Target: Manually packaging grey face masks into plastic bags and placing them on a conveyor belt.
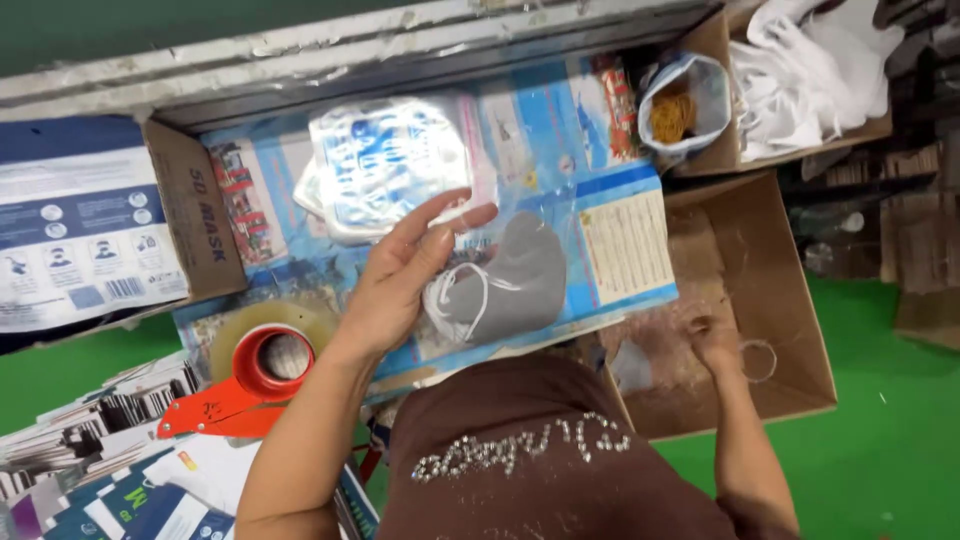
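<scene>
My left hand (400,275) rests palm-down on a blue printed sheet (610,240), fingers apart, its fingertips against a grey face mask (515,275) with white ear loops. Just beyond the fingers lies a stack of clear plastic packets (385,165). My right hand (718,338) reaches down into an open brown cardboard box (790,300) lined with clear plastic and pinches a thin rubber band (760,360).
A red tape dispenser (245,385) with a roll of clear tape sits at the left. A large mask carton (90,225) stands behind it. A bag of rubber bands (675,110) and a box of white cloth (810,70) are at the back right. Printed leaflets (120,470) pile at the lower left.
</scene>
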